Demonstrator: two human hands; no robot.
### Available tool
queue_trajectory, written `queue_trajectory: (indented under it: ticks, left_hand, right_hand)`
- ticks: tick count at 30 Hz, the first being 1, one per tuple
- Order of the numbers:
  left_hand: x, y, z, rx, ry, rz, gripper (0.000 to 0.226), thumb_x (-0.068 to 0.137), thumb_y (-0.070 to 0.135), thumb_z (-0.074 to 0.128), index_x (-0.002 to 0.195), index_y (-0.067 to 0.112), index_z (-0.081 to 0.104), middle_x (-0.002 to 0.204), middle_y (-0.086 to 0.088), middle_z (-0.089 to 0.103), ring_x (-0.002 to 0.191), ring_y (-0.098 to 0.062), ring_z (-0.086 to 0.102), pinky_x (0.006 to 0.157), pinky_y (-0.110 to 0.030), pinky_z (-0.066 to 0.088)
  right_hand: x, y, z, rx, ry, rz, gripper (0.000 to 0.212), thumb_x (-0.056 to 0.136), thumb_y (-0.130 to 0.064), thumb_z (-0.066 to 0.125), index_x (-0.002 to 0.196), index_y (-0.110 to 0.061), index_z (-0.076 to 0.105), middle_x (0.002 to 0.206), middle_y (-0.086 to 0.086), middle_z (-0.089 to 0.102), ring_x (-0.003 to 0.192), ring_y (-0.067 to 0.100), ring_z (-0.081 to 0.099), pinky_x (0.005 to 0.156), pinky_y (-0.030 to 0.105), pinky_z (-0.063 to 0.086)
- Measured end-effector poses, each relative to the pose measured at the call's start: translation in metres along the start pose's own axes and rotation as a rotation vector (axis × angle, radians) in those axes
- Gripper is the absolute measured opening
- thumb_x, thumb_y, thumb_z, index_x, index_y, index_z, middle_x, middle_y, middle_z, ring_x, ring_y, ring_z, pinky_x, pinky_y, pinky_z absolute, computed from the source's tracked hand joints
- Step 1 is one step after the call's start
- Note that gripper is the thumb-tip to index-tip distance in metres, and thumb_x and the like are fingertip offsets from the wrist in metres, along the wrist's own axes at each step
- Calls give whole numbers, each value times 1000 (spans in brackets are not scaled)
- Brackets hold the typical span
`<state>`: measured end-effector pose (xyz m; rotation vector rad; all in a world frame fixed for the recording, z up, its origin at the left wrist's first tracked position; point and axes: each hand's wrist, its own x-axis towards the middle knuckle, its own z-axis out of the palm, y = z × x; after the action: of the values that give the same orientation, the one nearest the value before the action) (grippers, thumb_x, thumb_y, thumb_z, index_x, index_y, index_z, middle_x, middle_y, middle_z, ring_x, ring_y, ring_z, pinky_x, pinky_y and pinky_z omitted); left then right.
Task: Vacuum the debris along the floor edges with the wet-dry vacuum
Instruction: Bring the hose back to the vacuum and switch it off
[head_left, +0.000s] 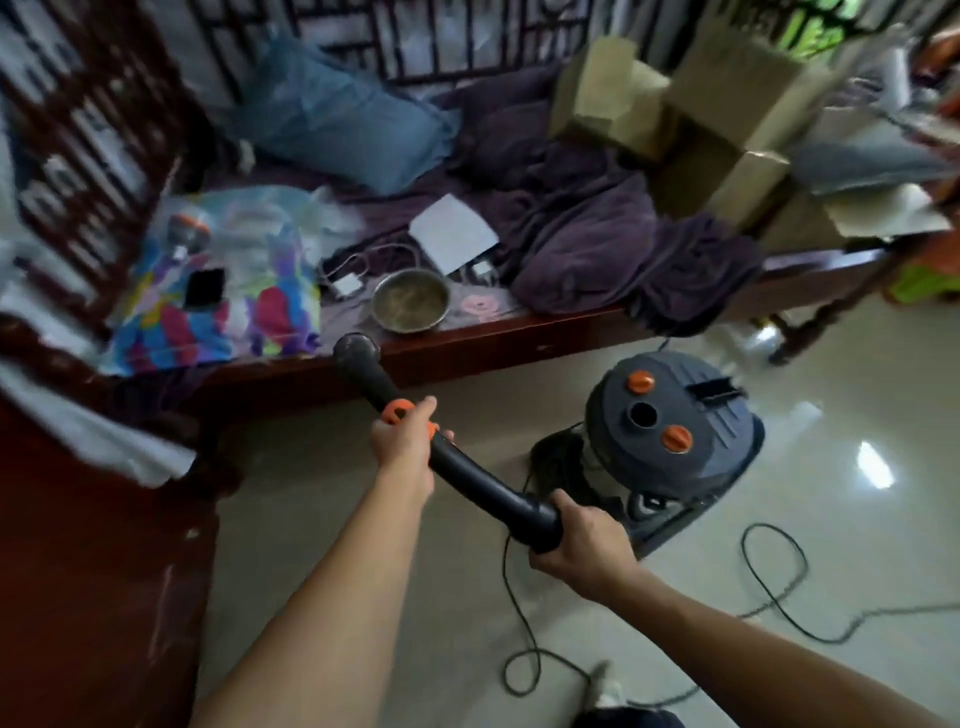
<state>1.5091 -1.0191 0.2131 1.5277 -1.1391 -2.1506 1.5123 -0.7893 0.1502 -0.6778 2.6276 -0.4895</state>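
Pale glossy floor tiles (363, 545) run beneath a cluttered wooden bed (493, 345). The curved black vacuum tube (467, 470) is held up off the floor in both hands. The left hand (402, 441) curls around it at the orange collar (397, 410), and the right hand (584, 540) wraps its lower end. Just beyond the right hand stands the grey wet-dry vacuum (670, 426), with its black cord (774, 587) looping over the tiles to that hand's right. Past the left hand, a metal bowl (410, 304) sits near the bed's edge, and a purple blanket (597, 244) is heaped further right.
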Motion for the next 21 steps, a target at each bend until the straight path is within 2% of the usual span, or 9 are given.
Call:
queue_trajectory:
  ticks: [2, 5, 8, 11, 15, 17, 21]
  left_hand:
    - [-19, -15, 45, 91, -75, -6, 37, 79, 0, 68, 107, 7, 45, 76, -15, 56, 46, -24, 58, 49, -34, 52]
    - [-43, -28, 107, 212, -123, 68, 39, 74, -6, 59, 108, 5, 45, 69, -17, 55, 38, -21, 56, 44, -31, 50]
    - [-60, -32, 160, 334, -222, 115, 35, 72, -5, 57, 103, 6, 48, 60, -12, 53, 37, -21, 53, 44, -31, 49]
    - [-90, -38, 216, 440, -414, 155, 29, 72, -9, 54, 95, 6, 46, 56, -10, 47, 35, -20, 47, 44, -30, 47]
    - [-119, -37, 280, 591, -629, 174, 28, 74, -12, 52, 93, 7, 43, 59, -11, 45, 40, -20, 44, 45, -29, 44]
    - [-124, -37, 305, 651, -704, 171, 28, 75, -11, 52, 92, 8, 43, 60, -11, 45, 42, -21, 44, 45, -29, 45]
    - [-118, -40, 340, 644, -732, 214, 23, 76, -8, 58, 85, 9, 45, 54, -8, 48, 40, -20, 46, 46, -30, 46]
  right_hand:
    - [-5, 16, -18, 88, 67, 58, 48, 62, -58, 64, 99, -34, 46, 83, -9, 66, 77, 17, 67, 59, 27, 44]
    - [-16, 50, -41, 258, 77, 103, 58, 60, -56, 69, 110, -38, 44, 90, -12, 66, 80, 12, 66, 62, 21, 45]
    - [-27, 89, -58, 394, -10, 169, 68, 56, -54, 74, 116, -42, 43, 95, -17, 63, 80, 6, 64, 59, 16, 46]
    - [-37, 130, -67, 524, -130, 275, 59, 50, -53, 77, 102, -40, 53, 91, -16, 63, 81, 3, 62, 59, 15, 46]
    - [-39, 169, -70, 552, -303, 284, 48, 52, -48, 81, 94, -38, 62, 87, -18, 62, 89, 8, 62, 58, 5, 39]
    - [-37, 183, -73, 559, -286, 318, 52, 57, -43, 82, 104, -33, 64, 92, -15, 64, 92, 9, 62, 60, 8, 39]
    - [-21, 195, -89, 473, -107, 405, 49, 59, -47, 72, 104, -33, 63, 95, -12, 68, 91, 14, 65, 71, 25, 50]
